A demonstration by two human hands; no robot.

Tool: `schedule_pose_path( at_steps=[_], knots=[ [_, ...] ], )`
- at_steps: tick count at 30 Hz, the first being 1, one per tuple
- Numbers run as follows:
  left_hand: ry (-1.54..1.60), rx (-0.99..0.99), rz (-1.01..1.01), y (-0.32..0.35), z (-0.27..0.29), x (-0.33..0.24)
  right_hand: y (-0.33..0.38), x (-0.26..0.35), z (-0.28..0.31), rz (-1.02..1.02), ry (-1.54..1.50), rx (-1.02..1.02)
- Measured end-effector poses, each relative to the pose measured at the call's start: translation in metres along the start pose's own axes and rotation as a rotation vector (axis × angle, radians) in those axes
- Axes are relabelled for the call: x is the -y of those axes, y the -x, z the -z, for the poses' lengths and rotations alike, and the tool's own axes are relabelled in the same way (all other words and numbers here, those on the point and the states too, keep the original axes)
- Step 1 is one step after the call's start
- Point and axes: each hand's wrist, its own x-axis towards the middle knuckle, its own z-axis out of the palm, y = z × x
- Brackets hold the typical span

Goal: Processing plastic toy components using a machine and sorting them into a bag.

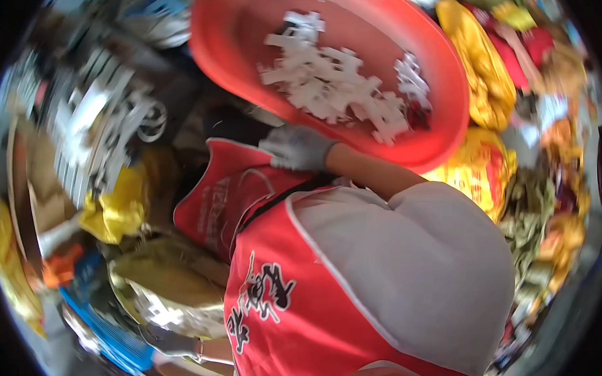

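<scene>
Red apron cloth (280, 316), marked in black, is worn nearest the camera over a pale grey shirt (419, 270). By the blurred, gloved left hand (170, 339), the mouth of an olive sack (173, 261) is reached; white scraps (162, 312) are held in the sack, just beyond those fingers, whose set cannot be told. Just left of them, a blue basket (112, 327) is placed. By the gloved right hand (299, 148), the apron's lower part is overlapped, fingers held together; whether anything is pinched cannot be told. Beyond these fingers, white strips (330, 79) are heaped inside a red tub (439, 128). Well to their right, yellow bags (480, 66) are piled.
</scene>
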Motion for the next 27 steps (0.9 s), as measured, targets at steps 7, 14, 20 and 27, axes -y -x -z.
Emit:
schedule_pose_path(
  at_steps=[7, 14, 20, 27],
  knots=[
    [0.146, 0.208, -0.542, -0.052, -0.07, -0.177, 0.091, -0.048, 0.016, -0.276, -0.21, -0.146],
    [0.113, 0.437, -0.567, -0.031, -0.093, -0.212, 0.282, -0.176, 0.086, -1.651, 0.24, -0.297],
    [0.092, 0.512, -0.512, -0.02, -0.09, -0.201, 0.351, -0.216, 0.086, -1.657, 0.384, -0.291],
    [0.086, 0.547, -0.491, -0.009, -0.091, -0.217, 0.323, -0.237, 0.086, -1.41, 0.542, -0.013]
  ],
)
